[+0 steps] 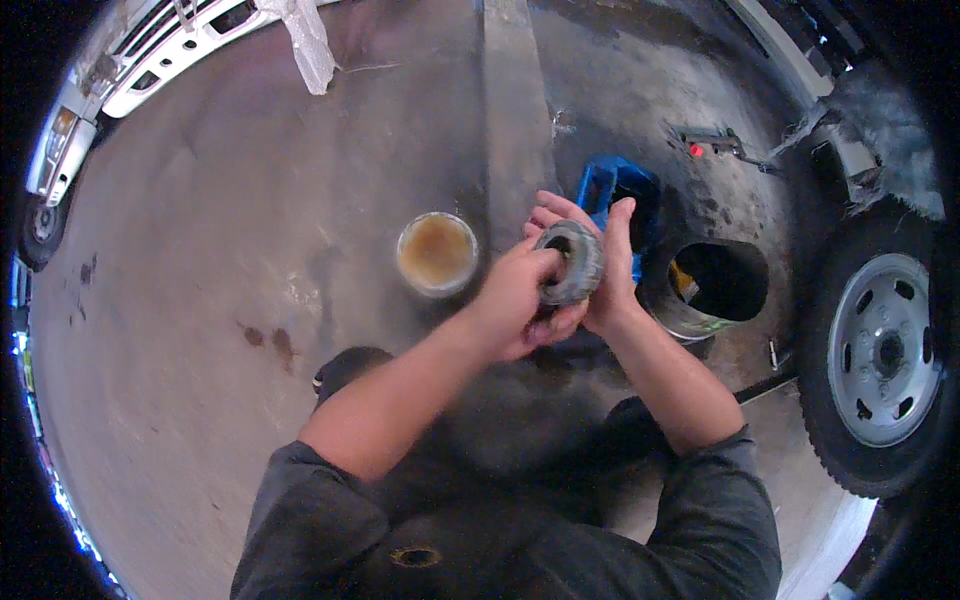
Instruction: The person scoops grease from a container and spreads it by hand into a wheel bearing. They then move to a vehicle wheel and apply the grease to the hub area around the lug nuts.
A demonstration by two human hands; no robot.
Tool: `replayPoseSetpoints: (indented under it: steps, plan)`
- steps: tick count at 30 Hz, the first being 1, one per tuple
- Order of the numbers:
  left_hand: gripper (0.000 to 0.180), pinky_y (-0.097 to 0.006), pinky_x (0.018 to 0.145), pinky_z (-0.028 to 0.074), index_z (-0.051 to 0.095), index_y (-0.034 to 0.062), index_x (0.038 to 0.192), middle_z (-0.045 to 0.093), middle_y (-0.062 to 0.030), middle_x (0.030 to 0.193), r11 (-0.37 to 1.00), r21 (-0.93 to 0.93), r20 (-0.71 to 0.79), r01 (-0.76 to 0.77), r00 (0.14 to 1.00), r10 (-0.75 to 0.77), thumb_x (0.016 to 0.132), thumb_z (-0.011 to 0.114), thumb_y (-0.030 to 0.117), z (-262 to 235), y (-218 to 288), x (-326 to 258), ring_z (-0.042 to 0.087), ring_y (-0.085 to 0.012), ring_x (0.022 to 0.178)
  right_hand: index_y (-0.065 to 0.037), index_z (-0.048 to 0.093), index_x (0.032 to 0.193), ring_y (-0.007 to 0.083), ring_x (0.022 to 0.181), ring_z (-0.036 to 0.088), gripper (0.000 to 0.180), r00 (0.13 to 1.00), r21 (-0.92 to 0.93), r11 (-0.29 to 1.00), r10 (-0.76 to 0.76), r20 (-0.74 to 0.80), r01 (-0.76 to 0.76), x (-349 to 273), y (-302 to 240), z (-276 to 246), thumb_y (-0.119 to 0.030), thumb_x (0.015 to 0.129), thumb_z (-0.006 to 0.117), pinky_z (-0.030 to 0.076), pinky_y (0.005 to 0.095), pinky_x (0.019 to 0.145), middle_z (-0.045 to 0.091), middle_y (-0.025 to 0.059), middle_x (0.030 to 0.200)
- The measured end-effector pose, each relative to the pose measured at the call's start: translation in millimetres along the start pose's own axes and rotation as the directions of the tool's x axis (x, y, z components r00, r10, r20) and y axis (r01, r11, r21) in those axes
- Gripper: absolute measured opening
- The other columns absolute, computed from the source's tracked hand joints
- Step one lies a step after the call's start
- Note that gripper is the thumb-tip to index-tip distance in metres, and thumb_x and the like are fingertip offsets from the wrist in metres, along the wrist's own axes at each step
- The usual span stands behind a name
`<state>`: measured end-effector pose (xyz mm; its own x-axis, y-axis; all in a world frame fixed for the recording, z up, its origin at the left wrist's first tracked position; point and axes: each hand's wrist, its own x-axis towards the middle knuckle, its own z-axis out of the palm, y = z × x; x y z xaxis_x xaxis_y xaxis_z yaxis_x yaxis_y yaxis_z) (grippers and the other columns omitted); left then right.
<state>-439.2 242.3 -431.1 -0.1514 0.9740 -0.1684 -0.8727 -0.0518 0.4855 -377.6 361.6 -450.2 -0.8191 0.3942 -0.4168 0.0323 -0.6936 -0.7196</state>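
Note:
In front of me, my left hand (522, 303) grips a thick grey ring that looks like a roller bearing (582, 272), with the fingers closed round its near side and some reaching toward its hole. My right hand (612, 275) is held flat and upright against the far side of the bearing, palm toward it, fingers and thumb stretched out. On the floor to the left of my hands stands a round tub (437, 254) of brownish, cloudy contents. Just beyond the right hand is a blue cut-open container (606, 172), partly hidden by that hand.
A dark-mouthed metal bucket (690, 325) stands right of my right forearm, with something yellow inside. Farther right, a tyre on a silver rim (885, 350) stands upright. Tools with a red part (697, 151) lie beyond. A white vehicle front (150, 80) is at the far left.

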Motion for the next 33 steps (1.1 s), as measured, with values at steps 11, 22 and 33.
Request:
replayPoseSetpoints:
  steps: [11, 22, 33]
  plan:
    - [0.011, -0.029, 0.028, 0.035, 0.045, 0.0046, 0.082, 0.055, -0.0147, 0.048, 0.758, -0.571, 0.61, 0.316, 0.781, 0.133, 0.089, 0.047, 0.013, -7, 16, -15, 0.044, -0.0173, 0.031, -0.003, 0.048, 0.133, 0.0245, 0.127, 0.043, 0.09, 0.97, -0.277, 0.931, -0.243, 0.017, 0.238, -4, -6, -4, -0.071, 0.092, 0.007, 0.025, 0.0406, 0.109, 0.048, 0.0136, 0.136]
    - [0.012, -0.028, 0.031, 0.034, 0.049, 0.0075, 0.09, 0.053, -0.01, 0.052, 0.896, -0.423, 0.368, 0.132, 0.929, 0.037, 0.09, 0.049, 0.019, -13, 18, -16, 0.044, -0.0152, 0.035, -0.003, 0.048, 0.133, 0.0223, 0.121, 0.048, 0.083, 0.955, -0.304, 0.908, -0.296, 0.022, 0.289, -13, -8, 4, -0.067, 0.095, 0.01, 0.032, 0.036, 0.102, 0.053, 0.0129, 0.131]
    - [0.016, -0.032, 0.04, 0.043, 0.059, 0.0003, 0.086, 0.056, -0.009, 0.065, 0.372, 0.917, -0.354, 0.143, 0.721, 0.595, 0.075, 0.047, 0.003, -40, 89, -37, 0.055, -0.0146, 0.047, -0.005, 0.044, 0.137, 0.0182, 0.114, 0.052, 0.049, 0.885, -0.682, 0.584, -0.412, 0.218, 0.44, 9, 3, -1, -0.035, 0.098, 0.047, 0.037, 0.0322, 0.099, 0.055, 0.0118, 0.128]
